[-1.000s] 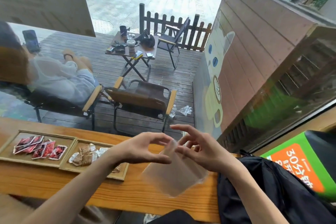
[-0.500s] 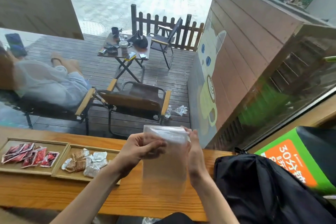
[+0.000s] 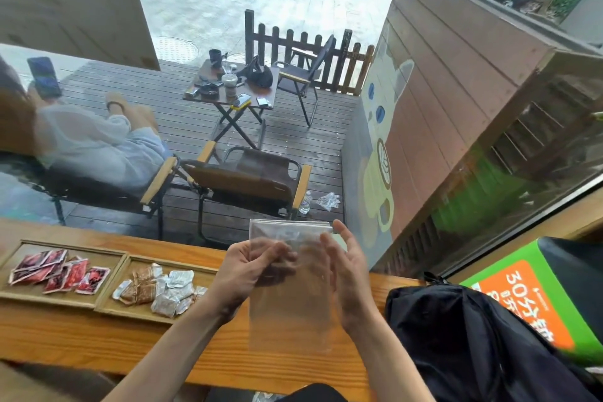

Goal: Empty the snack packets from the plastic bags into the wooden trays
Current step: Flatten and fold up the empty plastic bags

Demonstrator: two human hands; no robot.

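I judge the emptying step all but done: the clear plastic bag [image 3: 290, 297] I'm holding upright over the bench [image 3: 81, 339] looks empty, nothing showing through its film. Both wooden trays sit at about nine o'clock from my hands. The far-left tray [image 3: 19, 293] carries the red packets [image 3: 58, 274]; the tray beside it [image 3: 107, 305] carries the brown and silver packets [image 3: 156, 290].

The next move, as I read it, calls for putting this bag aside and checking for another full one; the black backpack [image 3: 473, 346] at three o'clock seems a likely place to look, though I can't see inside it.

The left hand [image 3: 248, 274] has its grip closed on the bag's upper left part, fingers curled round to the far side and seen through the plastic, thumb on my side. The right hand [image 3: 346, 274] stands at the bag's right edge, fingers nearly straight and spread; its palm seems to touch the edge rather than clamp it.
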